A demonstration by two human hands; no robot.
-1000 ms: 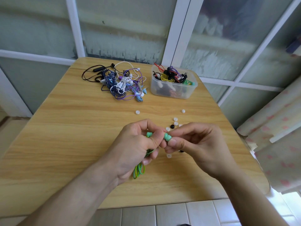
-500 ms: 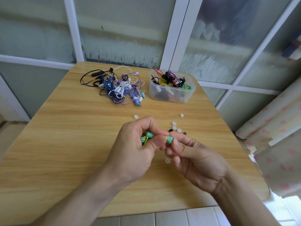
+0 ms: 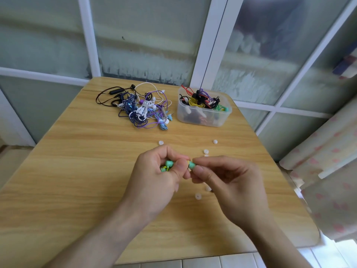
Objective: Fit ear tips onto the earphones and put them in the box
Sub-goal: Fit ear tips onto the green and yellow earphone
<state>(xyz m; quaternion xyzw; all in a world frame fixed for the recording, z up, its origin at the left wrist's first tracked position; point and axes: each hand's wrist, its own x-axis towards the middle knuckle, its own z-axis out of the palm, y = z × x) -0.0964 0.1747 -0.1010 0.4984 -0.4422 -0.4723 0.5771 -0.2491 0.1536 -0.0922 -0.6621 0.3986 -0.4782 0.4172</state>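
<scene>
1. Currently both hands work above the table's (image 3: 58, 171) middle, nearer the front edge. The left hand (image 3: 154, 182) curls round a green earphone (image 3: 169, 163) and its bunched cable; the right hand (image 3: 228, 182) pinches the second green earbud (image 3: 191, 165) between thumb and forefinger. Whether a tip is already seated, I cannot tell.
2. Risk: the tip slips out of the pinch, since it is small and soft. It would probably bounce among the loose ear tips (image 3: 206, 151) toward the right edge, possibly off it.
3. Risk: a tip pushed on crooked seats only partly and may drop off in the box (image 3: 202, 118) at the far right corner.
4. Risk: the cable snags on the fingers during transfer; the box is already crowded.
5. The tangled earphone pile (image 3: 143, 110) near the far edge awaits.
</scene>
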